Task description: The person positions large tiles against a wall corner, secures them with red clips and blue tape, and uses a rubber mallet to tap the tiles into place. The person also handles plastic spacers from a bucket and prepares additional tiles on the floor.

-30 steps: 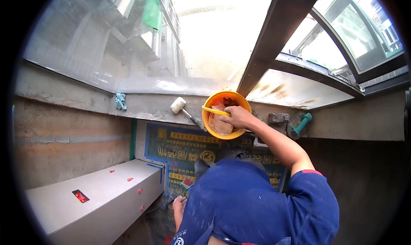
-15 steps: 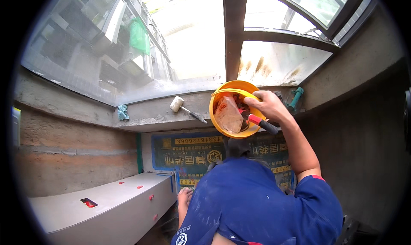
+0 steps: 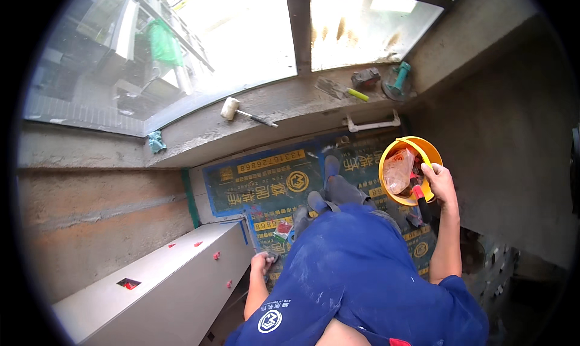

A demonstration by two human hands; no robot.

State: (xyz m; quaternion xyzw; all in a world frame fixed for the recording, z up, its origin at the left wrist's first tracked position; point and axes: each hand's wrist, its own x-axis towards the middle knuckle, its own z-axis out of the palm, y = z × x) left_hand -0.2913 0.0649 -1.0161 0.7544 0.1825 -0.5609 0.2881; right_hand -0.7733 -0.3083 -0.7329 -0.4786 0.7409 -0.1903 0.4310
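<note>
Over the floor to the right, my right hand (image 3: 441, 184) grips the rim of a yellow bucket (image 3: 433, 152), which tilts so that its mouth shows. Inside lie a clear plastic bag (image 3: 399, 171) and some red bits. A tool with a red and black handle (image 3: 421, 202) sticks out over the rim beside my fingers. My left hand (image 3: 260, 264) hangs low beside the tiled box, its fingers curled around something small and grey that I cannot make out. On the floor near that hand lies a small clear bag of red pieces (image 3: 283, 228).
A white-headed mallet (image 3: 230, 108), a trowel with a yellow-green handle (image 3: 357, 94) and a teal-handled suction cup (image 3: 400, 77) rest on the concrete sill. A white pipe (image 3: 374, 126) juts out below it. At left stands a pale tiled box (image 3: 181, 255) with red clips. Printed green sheeting (image 3: 260, 195) covers the floor.
My right hand has carried the bucket down and to the right, away from the sill. The trowel, the pipe and my shoes now show. My left hand stays low by the box.
</note>
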